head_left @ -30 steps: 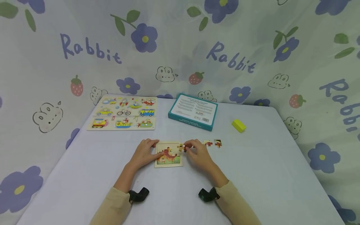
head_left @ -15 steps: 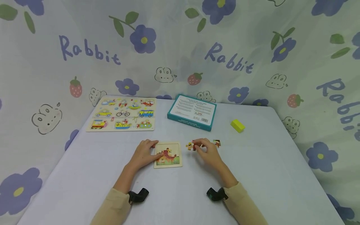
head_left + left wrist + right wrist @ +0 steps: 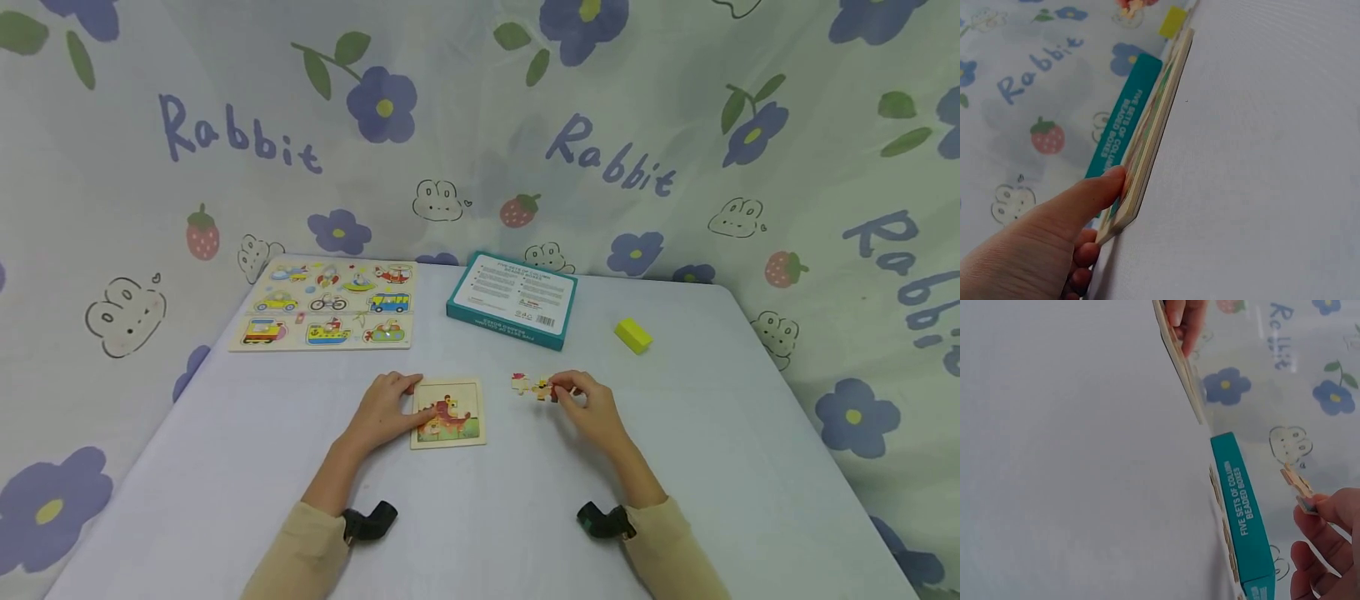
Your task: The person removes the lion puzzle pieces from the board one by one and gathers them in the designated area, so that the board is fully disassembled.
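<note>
My left hand (image 3: 384, 408) grips the left side of a small square wooden jigsaw puzzle board (image 3: 448, 444), its thumb lying over the picture and its other fingers at the edge. A red-maned animal over green shows inside the pale frame. Between thumb and fingertips my right hand (image 3: 592, 408) pinches a yellow and brown puzzle piece (image 3: 542, 389), raised off the table in the right wrist view. Just left of it lies a loose white and red puzzle piece (image 3: 519, 383). Other loose pieces (image 3: 1225, 534) lie in a row, partly hidden behind the right hand in the head view.
At the back left lies a wooden vehicle puzzle board (image 3: 322, 304). A teal box (image 3: 513, 298) with a white label is behind the loose pieces, and a yellow block (image 3: 633, 335) sits farther right. A printed rabbit-and-flower cloth (image 3: 480, 125) hangs behind the white table (image 3: 480, 533).
My right hand has moved right with the pinched puzzle piece, from the puzzle board's right edge to over the loose pieces, uncovering the white and red one. The left hand stays put.
</note>
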`<control>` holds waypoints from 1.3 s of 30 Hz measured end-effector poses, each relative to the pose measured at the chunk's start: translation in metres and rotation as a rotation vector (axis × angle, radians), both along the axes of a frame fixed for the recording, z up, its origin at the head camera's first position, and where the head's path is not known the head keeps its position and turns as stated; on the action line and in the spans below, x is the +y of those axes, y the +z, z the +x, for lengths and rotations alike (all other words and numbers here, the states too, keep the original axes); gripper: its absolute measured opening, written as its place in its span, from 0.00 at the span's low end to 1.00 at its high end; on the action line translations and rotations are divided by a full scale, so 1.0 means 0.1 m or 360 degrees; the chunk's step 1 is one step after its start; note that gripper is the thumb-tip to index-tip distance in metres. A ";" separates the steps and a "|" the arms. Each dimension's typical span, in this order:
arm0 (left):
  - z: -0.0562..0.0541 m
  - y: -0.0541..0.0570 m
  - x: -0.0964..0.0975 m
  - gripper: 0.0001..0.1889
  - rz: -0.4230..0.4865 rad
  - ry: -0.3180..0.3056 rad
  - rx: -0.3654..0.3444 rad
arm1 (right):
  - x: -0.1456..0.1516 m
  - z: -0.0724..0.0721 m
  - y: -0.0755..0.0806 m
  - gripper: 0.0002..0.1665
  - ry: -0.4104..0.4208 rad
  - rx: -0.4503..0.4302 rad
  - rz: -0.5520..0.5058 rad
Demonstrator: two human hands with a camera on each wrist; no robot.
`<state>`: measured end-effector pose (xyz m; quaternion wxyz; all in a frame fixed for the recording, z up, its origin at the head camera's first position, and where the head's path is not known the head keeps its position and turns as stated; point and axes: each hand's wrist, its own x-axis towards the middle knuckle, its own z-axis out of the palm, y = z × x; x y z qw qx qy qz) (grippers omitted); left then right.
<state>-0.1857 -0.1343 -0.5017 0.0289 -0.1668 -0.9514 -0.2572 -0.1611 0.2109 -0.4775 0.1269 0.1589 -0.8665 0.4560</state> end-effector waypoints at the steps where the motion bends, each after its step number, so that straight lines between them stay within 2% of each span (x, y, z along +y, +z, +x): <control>1: 0.00 0.00 0.00 0.40 -0.0003 0.0000 -0.0004 | 0.03 0.01 0.00 0.08 -0.0016 -0.0001 -0.0002; 16: -0.01 0.00 0.01 0.41 0.0007 -0.0004 -0.0033 | 0.34 0.09 -0.05 0.08 -0.0235 0.0021 0.0048; 23: -0.02 -0.02 0.00 0.42 0.0006 -0.0001 -0.0030 | 0.46 0.08 -0.08 0.08 -0.0305 -0.0069 0.0119; 32: -0.01 0.02 0.00 0.42 0.0023 -0.0007 -0.0040 | 0.55 0.07 -0.12 0.07 -0.0345 -0.0168 0.0161; 39: -0.01 0.02 0.00 0.41 0.0023 -0.0013 -0.0034 | 0.58 0.07 -0.15 0.08 -0.0324 -0.0145 0.0164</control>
